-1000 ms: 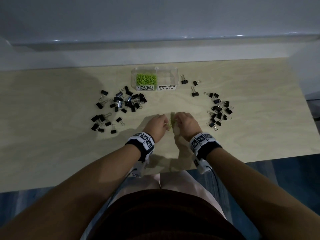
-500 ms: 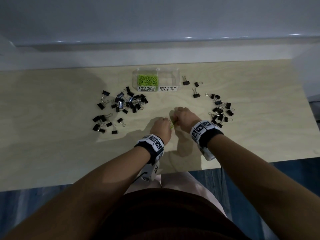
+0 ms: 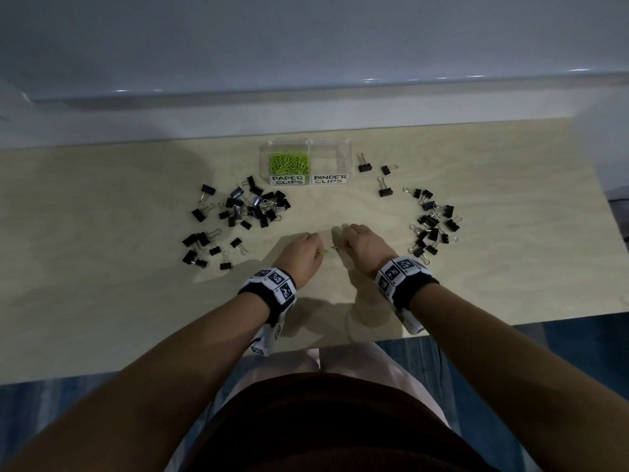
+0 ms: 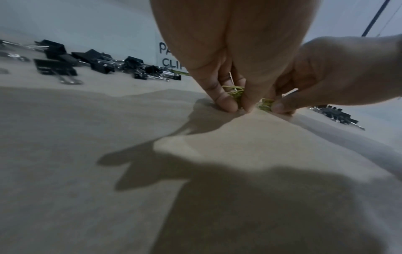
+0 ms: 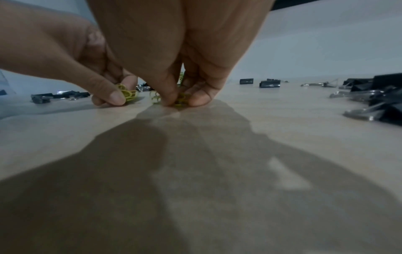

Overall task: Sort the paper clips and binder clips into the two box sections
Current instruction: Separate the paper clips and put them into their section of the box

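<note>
We see the clear box (image 3: 347, 155) at the table's far edge, its "PAPER CLIPS" section holding green paper clips (image 3: 289, 162) and its "BINDER CLIPS" section bare, with black binder clips (image 3: 250, 206) lying scattered on the table (image 3: 102, 267) left and right. Near the front, our left hand (image 3: 301, 253) and right hand (image 3: 362, 243) each pinch a small bunch of green clips (image 5: 127, 93) against the wood, fingertips curled; how many each holds we cannot make out.

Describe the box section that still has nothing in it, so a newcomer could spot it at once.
At the table's far edge stands a clear two-part box. Take its right half: labelled BINDER CLIPS and bare inside, while the left half holds green paper clips.
</note>
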`<state>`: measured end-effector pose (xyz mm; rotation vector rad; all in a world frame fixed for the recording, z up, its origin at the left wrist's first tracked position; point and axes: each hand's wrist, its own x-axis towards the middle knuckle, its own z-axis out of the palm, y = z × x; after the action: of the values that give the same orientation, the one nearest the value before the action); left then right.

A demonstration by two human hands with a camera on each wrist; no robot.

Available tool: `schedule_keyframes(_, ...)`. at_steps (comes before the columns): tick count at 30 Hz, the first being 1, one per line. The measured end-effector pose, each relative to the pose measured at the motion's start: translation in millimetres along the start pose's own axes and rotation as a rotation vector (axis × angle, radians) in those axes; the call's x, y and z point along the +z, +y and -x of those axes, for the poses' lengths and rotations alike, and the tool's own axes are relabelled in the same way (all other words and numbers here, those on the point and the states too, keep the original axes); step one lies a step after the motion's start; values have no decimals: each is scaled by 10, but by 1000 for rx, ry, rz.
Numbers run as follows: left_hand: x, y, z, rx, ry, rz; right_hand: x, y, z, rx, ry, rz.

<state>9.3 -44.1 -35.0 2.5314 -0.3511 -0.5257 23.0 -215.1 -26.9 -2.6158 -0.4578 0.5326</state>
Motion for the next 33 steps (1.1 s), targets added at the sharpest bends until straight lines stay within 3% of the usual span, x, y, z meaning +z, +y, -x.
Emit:
schedule_keyframes(8, -263, -152, -49, -46, 75, 69, 48, -116, 19, -5, 75, 36)
schedule_keyframes(15, -1123, -25, -649, -89, 332, 79, -55, -215, -9, -88, 130, -12)
schedule_keyframes(20, -1374, -158, -836, -55, 266, -76, -74, -216, -16, -98, 176, -65)
schedule_keyframes(24, -1071, -256, -504, -8, 268, -97, -35, -125, -60, -12, 231, -114)
schedule_keyframes(27, -501, -147, -163, -16, 34, 24, -9, -66, -62, -2, 323, -189)
schedule_keyframes(29, -174, -17, -44, -52, -88, 54, -3, -39, -41, 30, 306, -215)
schedule_keyframes(33, 80, 45, -61, -102, -76, 35, 61, -21, -26, 177, 239, -226)
